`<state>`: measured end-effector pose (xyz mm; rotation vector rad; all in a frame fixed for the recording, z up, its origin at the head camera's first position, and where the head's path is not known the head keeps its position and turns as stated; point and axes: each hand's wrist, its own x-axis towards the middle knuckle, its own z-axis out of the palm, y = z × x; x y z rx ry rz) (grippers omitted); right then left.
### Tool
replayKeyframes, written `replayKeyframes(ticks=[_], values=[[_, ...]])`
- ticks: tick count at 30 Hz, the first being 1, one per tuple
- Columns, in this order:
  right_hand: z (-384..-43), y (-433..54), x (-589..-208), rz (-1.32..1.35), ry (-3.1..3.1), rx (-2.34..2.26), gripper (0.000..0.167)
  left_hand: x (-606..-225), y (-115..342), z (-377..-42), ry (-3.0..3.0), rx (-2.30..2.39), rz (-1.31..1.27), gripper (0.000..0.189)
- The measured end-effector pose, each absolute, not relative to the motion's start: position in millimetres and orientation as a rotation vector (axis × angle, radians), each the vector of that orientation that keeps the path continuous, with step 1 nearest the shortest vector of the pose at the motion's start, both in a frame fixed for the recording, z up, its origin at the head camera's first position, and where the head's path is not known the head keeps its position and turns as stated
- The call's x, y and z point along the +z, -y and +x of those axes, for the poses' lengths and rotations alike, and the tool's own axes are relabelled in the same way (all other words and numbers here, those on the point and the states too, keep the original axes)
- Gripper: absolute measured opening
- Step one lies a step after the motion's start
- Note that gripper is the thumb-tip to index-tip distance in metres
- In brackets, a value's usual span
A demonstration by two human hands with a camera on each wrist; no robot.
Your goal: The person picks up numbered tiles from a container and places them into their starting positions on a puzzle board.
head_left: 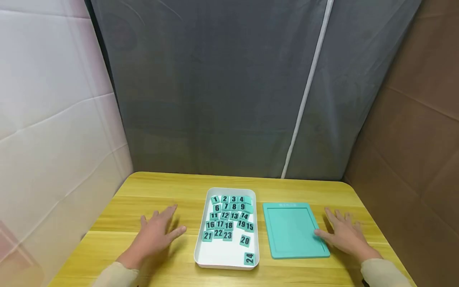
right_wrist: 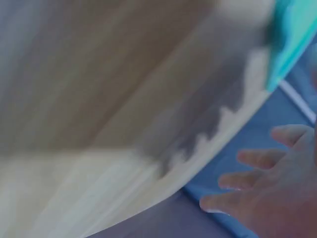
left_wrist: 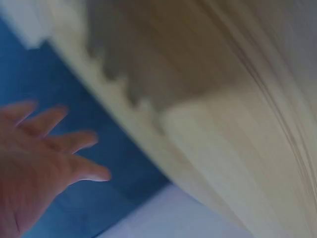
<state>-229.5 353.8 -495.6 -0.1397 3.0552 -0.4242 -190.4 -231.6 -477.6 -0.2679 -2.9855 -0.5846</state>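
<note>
My left hand (head_left: 155,234) is held over the table to the left of a white tray (head_left: 215,261), fingers spread and nothing in them. Numbered teal tiles (head_left: 226,215) lie in the tray, roughly in rows, with 20 (head_left: 245,240) and 24 (head_left: 249,258) apart at the lower right. Right of the tray is a flat teal puzzle frame (head_left: 294,231) with a raised border and no tiles on it. Over its right edge reaches the thumb of my right hand (head_left: 346,235), whose fingers are also spread. Both wrist views show the left hand (left_wrist: 44,153) and right hand (right_wrist: 267,173) holding nothing.
The yellow wood-grain table (head_left: 172,187) has rounded far corners. A grey curtain (head_left: 215,99) hangs behind it, a white sheet (head_left: 53,119) on the left and a brown one (head_left: 412,139) on the right.
</note>
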Motion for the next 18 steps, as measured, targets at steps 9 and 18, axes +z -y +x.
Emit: replayKeyframes(ticks=[9,18], values=[[-244,-244,-461,-0.314,-3.041,-0.602,0.05,-474,178,-146,3.073,-0.624,-0.241,0.072],[-283,-86,-437,-0.872,-2.839,-0.316,0.043,-482,160,-139,3.107,-0.645,-0.177,0.067]])
